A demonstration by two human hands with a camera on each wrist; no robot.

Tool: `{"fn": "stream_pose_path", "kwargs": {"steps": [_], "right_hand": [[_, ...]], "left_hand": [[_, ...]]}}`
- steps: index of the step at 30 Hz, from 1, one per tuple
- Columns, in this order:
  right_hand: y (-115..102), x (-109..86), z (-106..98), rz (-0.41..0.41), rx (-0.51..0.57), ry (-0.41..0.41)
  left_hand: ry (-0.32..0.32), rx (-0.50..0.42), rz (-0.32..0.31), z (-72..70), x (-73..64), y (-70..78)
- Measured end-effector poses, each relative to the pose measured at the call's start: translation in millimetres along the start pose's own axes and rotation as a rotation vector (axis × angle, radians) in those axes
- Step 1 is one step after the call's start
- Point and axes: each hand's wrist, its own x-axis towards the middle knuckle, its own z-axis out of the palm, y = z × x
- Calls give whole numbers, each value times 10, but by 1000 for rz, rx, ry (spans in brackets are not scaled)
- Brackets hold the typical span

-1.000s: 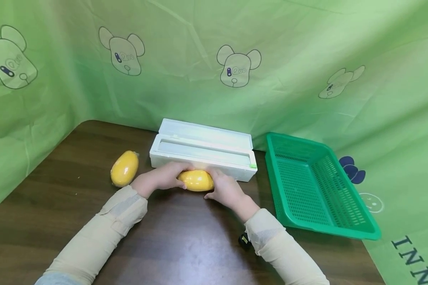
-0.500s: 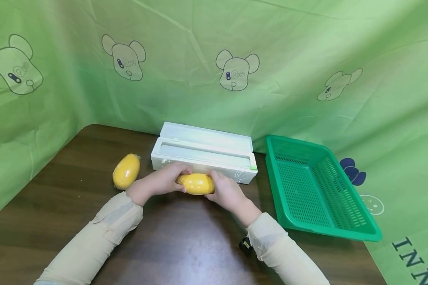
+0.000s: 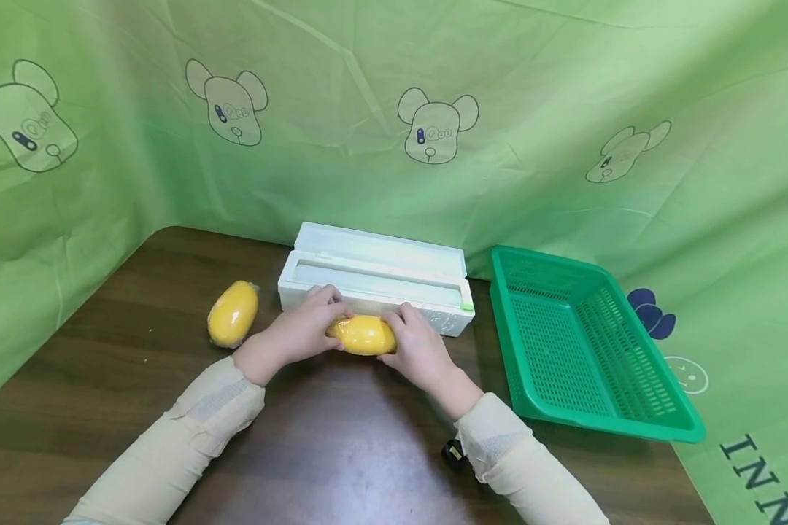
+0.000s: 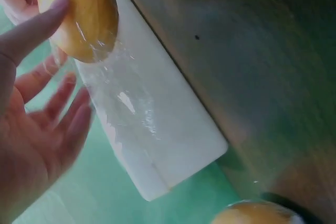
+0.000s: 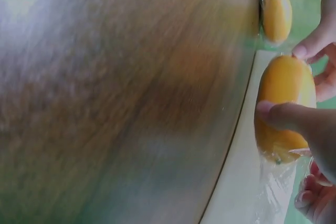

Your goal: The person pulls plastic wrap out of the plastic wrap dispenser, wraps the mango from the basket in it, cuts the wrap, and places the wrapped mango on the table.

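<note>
Two bare hands hold one yellow oval fruit point(image 3: 364, 336) at the centre of the head view, its long axis lying roughly across the frame. The left hand point(image 3: 300, 329) grips the left end, and its thumb presses the near face; in the left wrist view its other fingers curve behind, spaced apart. The right hand point(image 3: 423, 351) pinches the right end between thumb and fingers; some of its fingertips are hidden behind the fruit. Clear film point(image 4: 126, 98) extends from the fruit along the wall of a white box, as seen at the upper left and centre of the left wrist view.

The white box point(image 3: 293, 297) sits just beyond the hands, its lid point(image 3: 381, 245) raised at the back and a light green piece point(image 3: 466, 307) at the right end of its rim. A second yellow fruit point(image 3: 233, 313), also film-wrapped, lies left of centre, apart from the hands. A green basket point(image 3: 604, 424) occupies the right of the frame. A small black object point(image 3: 454, 453) lies lower right of centre, beside the right sleeve point(image 3: 535, 470). All rest on a dark brown table point(image 3: 341, 452) before a green printed curtain point(image 3: 341, 138).
</note>
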Motion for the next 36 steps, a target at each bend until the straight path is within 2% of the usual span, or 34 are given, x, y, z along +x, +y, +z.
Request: {"fn": "stream_pose_path", "kwargs": {"steps": [2,4,7,12,19,25,29,32,36], "right_hand": [[-20,-2,-8,12,1,5],[-40,-2,-17,19,-7,14],[-53,2,-22,19,-29,33],[-48,-8,-20,27,-41,42],[-31,-5,-26,99,45,3],[1,6,-41,155,175,-37],[11,8,-25,166,209,-48],[8,12,-6,173,201,-64],[11,36,8,146,133,-54]], "left_hand": [[30,72,13,-2,-9,39],[37,95,19,0,-11,72],[28,58,4,6,-16,109],[24,-26,-55,28,-17,113],[41,-101,-150,117,8,67],[81,-105,-152,200,41,21],[86,-83,-151,211,62,2],[90,-60,-134,197,76,-3],[114,-26,-99,170,85,6]]}}
